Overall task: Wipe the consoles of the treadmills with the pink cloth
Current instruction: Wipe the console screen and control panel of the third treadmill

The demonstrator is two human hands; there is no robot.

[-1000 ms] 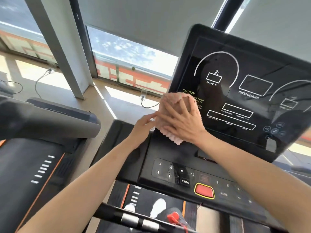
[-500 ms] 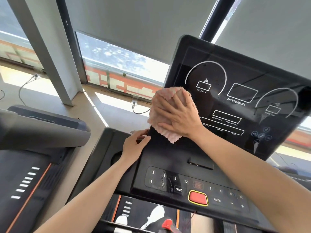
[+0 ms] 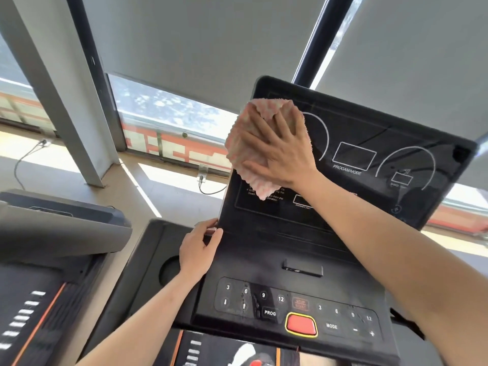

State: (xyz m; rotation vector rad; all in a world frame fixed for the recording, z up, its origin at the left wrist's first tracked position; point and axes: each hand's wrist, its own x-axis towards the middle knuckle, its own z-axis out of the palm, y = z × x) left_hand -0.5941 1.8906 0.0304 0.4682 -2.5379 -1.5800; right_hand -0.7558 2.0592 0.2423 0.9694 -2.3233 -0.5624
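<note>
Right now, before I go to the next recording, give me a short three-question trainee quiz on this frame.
1. True or false: the pink cloth lies on the keypad beside the red button.
2. Which hand presses the cloth on the display panel? A left hand B right hand C both
3. Fill in: the left hand's fingers grip the panel's lower ___ corner.

Key: 1 false, it is on the panel's upper left. 2 B. 3 left.
</note>
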